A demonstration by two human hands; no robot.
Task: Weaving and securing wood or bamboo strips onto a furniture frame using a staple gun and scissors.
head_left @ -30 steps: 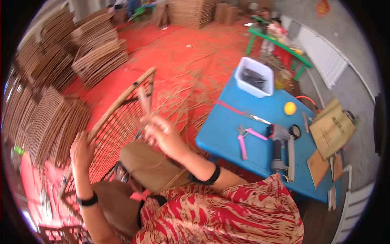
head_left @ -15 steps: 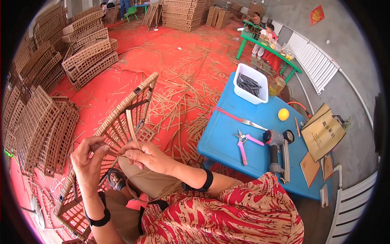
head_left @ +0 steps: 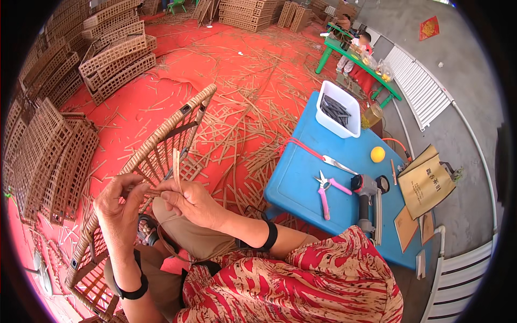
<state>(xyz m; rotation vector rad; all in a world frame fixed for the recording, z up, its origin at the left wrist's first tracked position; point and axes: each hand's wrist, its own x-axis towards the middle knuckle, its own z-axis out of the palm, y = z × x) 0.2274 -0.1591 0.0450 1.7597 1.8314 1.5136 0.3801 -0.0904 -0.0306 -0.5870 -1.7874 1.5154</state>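
Observation:
A woven wicker frame (head_left: 171, 125) with a wrapped rim leans tilted across my lap, its open lattice facing right. My left hand (head_left: 119, 202) is at the frame's inner side, thumb and fingers pinched on a thin wicker strip. Close beside it my right hand (head_left: 191, 203) grips the same brown strip (head_left: 176, 164), whose end stands up above the fist. A long loop of strip hangs down over my knee from the hands. Exactly where the strip meets the lattice is hidden by my fingers.
At right stands a blue table (head_left: 301, 161) bearing pink-handled pruners (head_left: 324, 194), red-handled pincers (head_left: 336, 164), a nail gun (head_left: 367, 199), a yellow ball (head_left: 377, 154) and a white tub (head_left: 338, 110) of dark strips. Stacked wicker panels (head_left: 40, 161) are at left; strip scraps litter the red floor.
Both hands have drawn closer together at the strip. The strip's upright end has shifted and looks shorter. The view has moved slightly, and the frame's top edge sits a little further right.

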